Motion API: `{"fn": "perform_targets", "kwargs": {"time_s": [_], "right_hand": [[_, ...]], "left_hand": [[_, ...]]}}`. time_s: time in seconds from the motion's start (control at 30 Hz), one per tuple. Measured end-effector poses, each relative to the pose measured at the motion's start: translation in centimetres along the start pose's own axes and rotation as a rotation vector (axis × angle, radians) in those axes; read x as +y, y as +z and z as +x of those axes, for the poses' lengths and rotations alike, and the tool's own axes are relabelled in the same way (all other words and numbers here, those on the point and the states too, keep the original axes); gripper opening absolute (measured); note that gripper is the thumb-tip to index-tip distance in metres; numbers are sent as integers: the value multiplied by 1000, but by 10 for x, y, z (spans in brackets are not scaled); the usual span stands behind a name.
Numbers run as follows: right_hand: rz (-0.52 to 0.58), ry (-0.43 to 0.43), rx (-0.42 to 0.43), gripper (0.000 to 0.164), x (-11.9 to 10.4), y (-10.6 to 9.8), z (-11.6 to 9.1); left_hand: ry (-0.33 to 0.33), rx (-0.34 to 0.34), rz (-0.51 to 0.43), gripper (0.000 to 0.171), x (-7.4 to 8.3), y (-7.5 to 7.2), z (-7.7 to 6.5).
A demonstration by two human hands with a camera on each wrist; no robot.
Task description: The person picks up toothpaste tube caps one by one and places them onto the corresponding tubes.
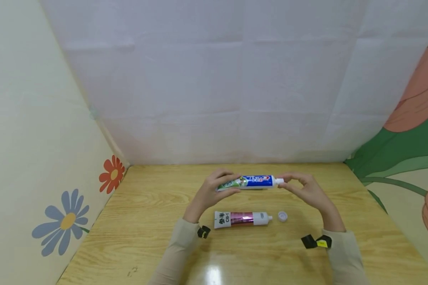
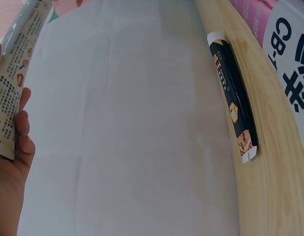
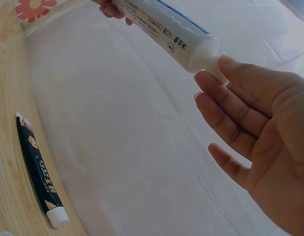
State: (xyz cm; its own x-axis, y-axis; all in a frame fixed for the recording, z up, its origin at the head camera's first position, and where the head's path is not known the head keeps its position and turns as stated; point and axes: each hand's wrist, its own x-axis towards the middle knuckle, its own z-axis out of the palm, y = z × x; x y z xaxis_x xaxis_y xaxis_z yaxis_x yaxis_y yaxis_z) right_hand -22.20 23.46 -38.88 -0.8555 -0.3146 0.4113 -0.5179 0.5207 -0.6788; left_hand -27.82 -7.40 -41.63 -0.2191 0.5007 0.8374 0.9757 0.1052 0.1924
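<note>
Head view: your left hand [image 1: 212, 190] grips the toothpaste tube [image 1: 258, 181], your right hand [image 1: 309, 191] pinches its white cap [image 1: 279, 181], so best squeeze lightly and hold both in line

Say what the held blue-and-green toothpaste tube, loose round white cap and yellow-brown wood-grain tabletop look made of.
Blue-and-green tube: probably glossy plastic or laminate; smooth wall with highlights.
Loose cap: likely plastic, from its even white colour; finish unclear.
Tabletop: wood or printed laminate, fairly glossy; grain streaks, glare spot.
</note>
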Motion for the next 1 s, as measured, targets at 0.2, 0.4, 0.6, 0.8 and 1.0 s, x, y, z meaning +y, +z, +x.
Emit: {"fn": "perform_targets", "kwargs": {"time_s": [0.2, 0.4, 0.6, 0.8, 1.0], "right_hand": [[6, -13, 0, 18, 3, 0, 1], [8, -6, -4, 16, 5, 0, 0], [9, 7, -15, 16, 4, 0, 0], [-15, -7, -12, 15, 4, 2, 0], [-24, 0, -22, 15, -18, 0, 0]], "left_hand": [[-25, -39, 54, 47, -3, 0, -3], [-17, -87, 107, 50, -3, -2, -3], [-22, -136, 148, 53, -1, -5, -2], [-14, -147, 175, 52, 1, -7, -1], [9, -155, 209, 49, 3, -8, 0]]}}
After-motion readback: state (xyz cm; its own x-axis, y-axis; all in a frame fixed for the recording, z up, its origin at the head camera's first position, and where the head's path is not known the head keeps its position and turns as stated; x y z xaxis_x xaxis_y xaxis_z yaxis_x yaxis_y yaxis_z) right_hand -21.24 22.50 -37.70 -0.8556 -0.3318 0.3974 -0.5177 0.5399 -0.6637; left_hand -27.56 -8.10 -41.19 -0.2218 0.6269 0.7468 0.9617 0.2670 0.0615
